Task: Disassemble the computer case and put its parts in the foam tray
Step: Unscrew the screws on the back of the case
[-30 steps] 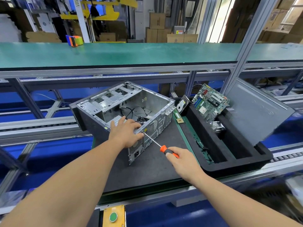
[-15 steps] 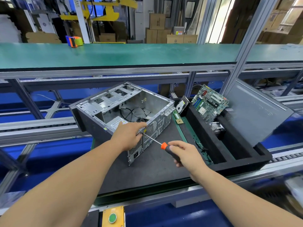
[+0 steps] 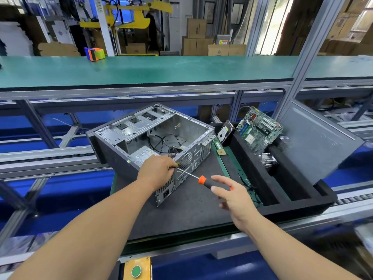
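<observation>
Head view: workstation on an assembly line, dark mat (image 3: 201, 209) under the work.
Computer case (image 3: 153, 142): open-sided, lying on the mat's left half, rear panel facing the near right; loose black cables and a power supply show inside.
Left hand (image 3: 159, 170): rests at the case's near rear corner, fingers curled and pinching the metal shaft near the tip of the screwdriver (image 3: 201, 179).
Right hand (image 3: 232, 196): fingers spread and mostly straight, thumb and forefinger lightly touching the screwdriver's black-and-orange handle, not wrapped around it.
Screwdriver: slanted from the case's rear panel down toward the right hand, above the mat.
Foam tray (image 3: 302, 201): black, along the mat's right edge, just beside the case.
Tray contents: motherboard (image 3: 259, 129) leaning upright at the far end; hard drive (image 3: 225, 132) standing at the far-left corner; finned heatsink (image 3: 268, 161) in the middle compartment; grey side panel (image 3: 321, 142) propped against the tray's right edge.
RAM stick (image 3: 219, 147): flat between case and tray.
Near edge: yellow box with green button (image 3: 137, 270).
</observation>
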